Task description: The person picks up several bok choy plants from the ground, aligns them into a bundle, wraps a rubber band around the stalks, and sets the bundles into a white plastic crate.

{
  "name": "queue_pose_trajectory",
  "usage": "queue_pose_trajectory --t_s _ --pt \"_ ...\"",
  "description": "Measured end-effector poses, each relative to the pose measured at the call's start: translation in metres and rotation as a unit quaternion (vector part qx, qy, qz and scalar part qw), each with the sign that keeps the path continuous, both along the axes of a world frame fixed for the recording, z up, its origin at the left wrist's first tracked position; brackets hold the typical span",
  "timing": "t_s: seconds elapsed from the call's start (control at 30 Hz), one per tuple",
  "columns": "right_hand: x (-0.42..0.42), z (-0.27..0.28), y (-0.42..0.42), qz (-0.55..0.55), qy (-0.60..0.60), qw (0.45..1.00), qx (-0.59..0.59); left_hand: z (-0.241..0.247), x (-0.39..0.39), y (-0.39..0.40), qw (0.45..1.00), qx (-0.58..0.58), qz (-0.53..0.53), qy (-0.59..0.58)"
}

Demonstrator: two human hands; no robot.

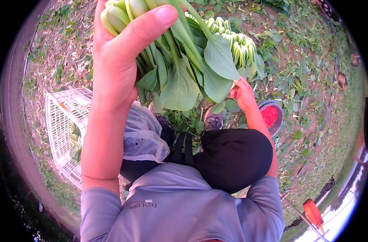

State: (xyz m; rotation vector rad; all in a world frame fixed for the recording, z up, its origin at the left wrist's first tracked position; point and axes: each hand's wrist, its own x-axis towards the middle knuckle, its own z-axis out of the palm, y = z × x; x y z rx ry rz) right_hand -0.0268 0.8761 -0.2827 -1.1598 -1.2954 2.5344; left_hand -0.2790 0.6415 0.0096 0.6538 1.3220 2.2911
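Note:
My left hand (pixel 120 45) grips a thick bunch of bok choy (pixel 184 78), its pale green stem bases near the top edge and its broad leaves hanging down. The thumb lies across the stems, and most of the other fingers are hidden behind them. At the bunch's lower right, my right hand (pixel 243 93) has its fingers curled, pinching what looks like the pale stem of a leaf by the hanging leaf tips. Beyond the bunch, more bok choy (pixel 242 48) lies in a row on the ground with pale stem bases showing.
A white plastic crate (pixel 66 106) with some greens inside lies at the left. Beside my right forearm stands a bucket (pixel 277 127) holding small red pieces, possibly rubber bands. Translucent plastic sheeting (pixel 143 133) covers one leg. Loose leaves litter the soil (pixel 310 127).

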Motion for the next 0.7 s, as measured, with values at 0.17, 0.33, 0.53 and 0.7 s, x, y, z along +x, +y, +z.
queue_pose_trajectory --t_s 0.17,0.33,0.53,0.7 --pt "0.002 0.004 -0.011 -0.013 -0.025 1.0 -0.003 0.01 0.005 -0.003 1.0 0.011 0.002 -0.024" --pt "0.005 0.0 -0.017 0.019 -0.083 0.993 0.077 0.005 0.0 -0.009 0.999 0.044 -0.019 -0.005" --pt "0.015 -0.018 -0.013 0.061 -0.148 0.976 0.146 0.014 0.004 -0.01 1.0 0.006 0.012 -0.014" --pt "0.017 -0.011 -0.016 0.094 -0.077 0.98 0.157 0.014 0.003 -0.01 1.0 0.003 0.016 -0.021"
